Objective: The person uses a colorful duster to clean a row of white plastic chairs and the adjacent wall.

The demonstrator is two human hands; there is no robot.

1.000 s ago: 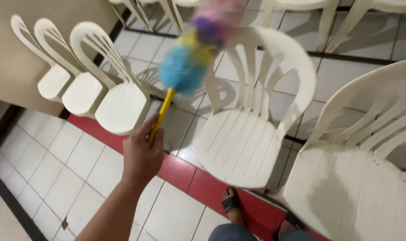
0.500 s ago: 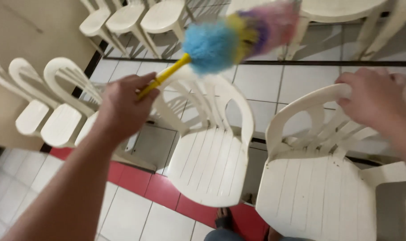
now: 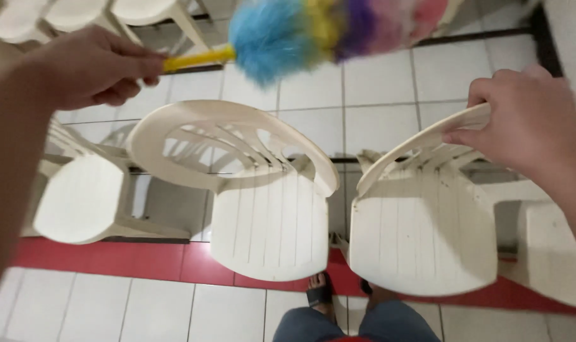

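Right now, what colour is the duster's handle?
Yellow: the duster's handle, seen in the head view.

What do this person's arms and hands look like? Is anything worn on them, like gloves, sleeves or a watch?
Both are bare. The left hand and its forearm show no glove, sleeve, watch or ring. The right hand is likewise ungloved, with no ring visible on its fingers and nothing at the wrist. Any sleeves end above what the head camera shows.

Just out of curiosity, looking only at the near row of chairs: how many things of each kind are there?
Chairs: 4 (the far right one only partly in view)
Duster: 1
Hands: 2 (left hand, right hand)
Total: 7
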